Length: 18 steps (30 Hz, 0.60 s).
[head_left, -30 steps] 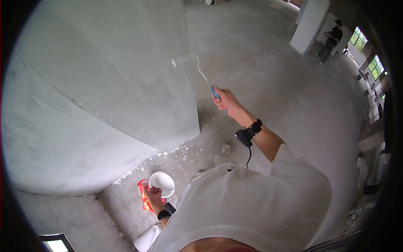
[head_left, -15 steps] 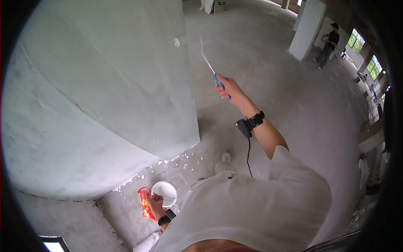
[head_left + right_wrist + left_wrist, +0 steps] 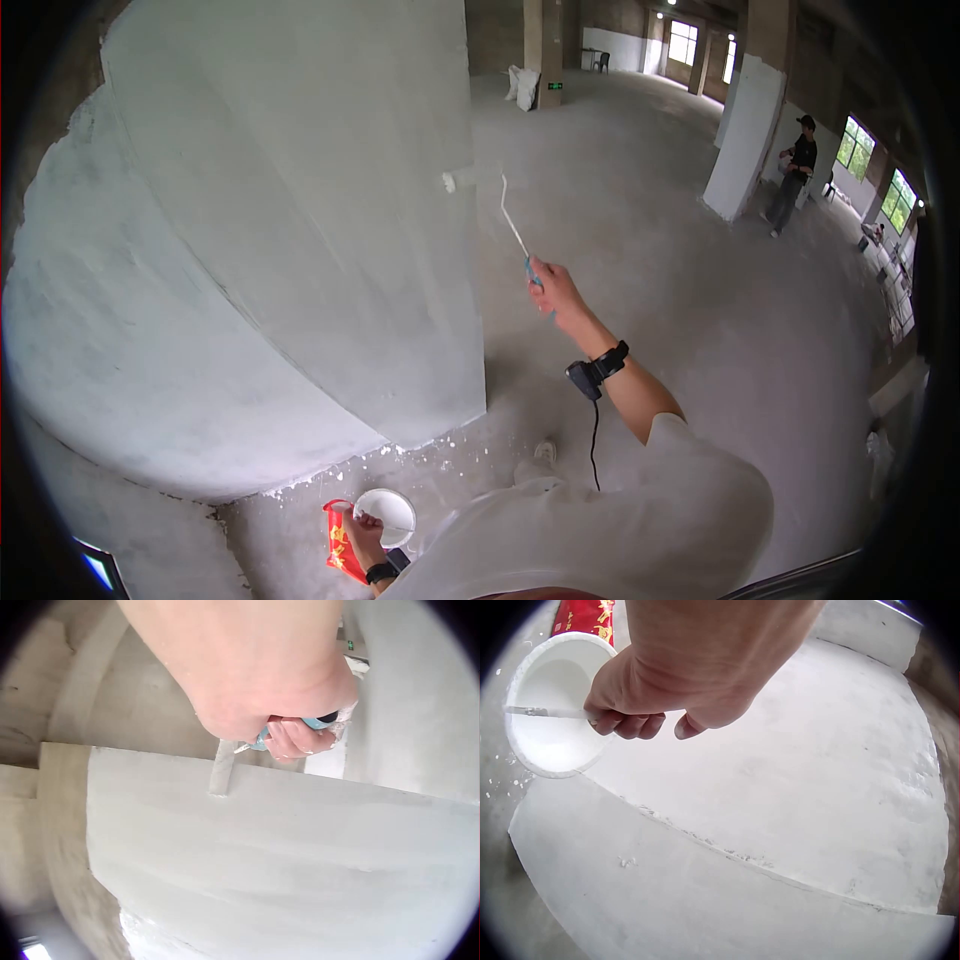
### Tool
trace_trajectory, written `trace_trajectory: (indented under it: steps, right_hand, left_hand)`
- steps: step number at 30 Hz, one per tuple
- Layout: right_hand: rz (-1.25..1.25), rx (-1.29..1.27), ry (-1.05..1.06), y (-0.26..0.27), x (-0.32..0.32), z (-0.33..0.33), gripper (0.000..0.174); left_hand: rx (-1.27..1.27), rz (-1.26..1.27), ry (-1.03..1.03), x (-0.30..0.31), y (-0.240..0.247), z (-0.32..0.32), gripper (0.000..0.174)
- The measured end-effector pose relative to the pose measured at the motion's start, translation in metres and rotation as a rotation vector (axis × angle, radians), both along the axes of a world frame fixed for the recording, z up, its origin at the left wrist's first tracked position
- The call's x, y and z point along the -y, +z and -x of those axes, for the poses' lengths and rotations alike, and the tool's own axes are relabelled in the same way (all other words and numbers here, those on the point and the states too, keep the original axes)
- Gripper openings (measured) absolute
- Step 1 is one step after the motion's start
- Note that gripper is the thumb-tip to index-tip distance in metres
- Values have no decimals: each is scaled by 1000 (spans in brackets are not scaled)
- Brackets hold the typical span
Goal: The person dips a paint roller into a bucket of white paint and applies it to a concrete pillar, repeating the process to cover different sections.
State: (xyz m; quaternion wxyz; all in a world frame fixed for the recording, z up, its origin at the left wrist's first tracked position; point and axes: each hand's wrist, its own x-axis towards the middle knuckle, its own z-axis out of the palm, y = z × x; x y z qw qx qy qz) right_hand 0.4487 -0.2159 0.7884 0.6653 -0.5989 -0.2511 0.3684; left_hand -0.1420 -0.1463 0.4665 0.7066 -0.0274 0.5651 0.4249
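Note:
My right hand (image 3: 557,292) grips the blue handle (image 3: 318,722) of a paint roller, whose thin bent rod (image 3: 513,222) leads up to the white roller head (image 3: 451,183). In the right wrist view the roller head (image 3: 222,769) lies against the grey-white wall (image 3: 262,825) near its edge. Low in the head view, my left hand (image 3: 366,535) is beside a white bucket (image 3: 392,517) and a red packet (image 3: 340,545) with yellow print. Seen from the left wrist, the left hand (image 3: 697,682) has curled fingers at a thin bar across the bucket (image 3: 528,750), which holds white paint.
White spots lie on the floor (image 3: 590,150) along the wall's foot. A person (image 3: 795,170) in dark clothes stands by a white-based pillar (image 3: 745,140) at the right. White sacks (image 3: 523,88) rest by a farther pillar, and windows (image 3: 855,147) line the right side.
The head view has tilted up, bringing more of the far room into sight. The roller head has moved up the wall since the earliest frame. Both hands keep their hold.

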Motion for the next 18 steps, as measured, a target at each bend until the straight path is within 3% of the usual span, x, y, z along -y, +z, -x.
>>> trace_trajectory:
  steps: [6,11,18]
  right_hand:
    - [-109,120,-25,98,-27,-23,39]
    - [-183,241,-51,182,-42,-35,39]
    - [-313,357,9,282,-71,-44,40]
  left_hand:
    - [-27,-82,-29,10,36,-26,28]
    - [44,-16,-24,-3,-3,-21,29]
    - [44,45,1,-3,-11,-29,27]
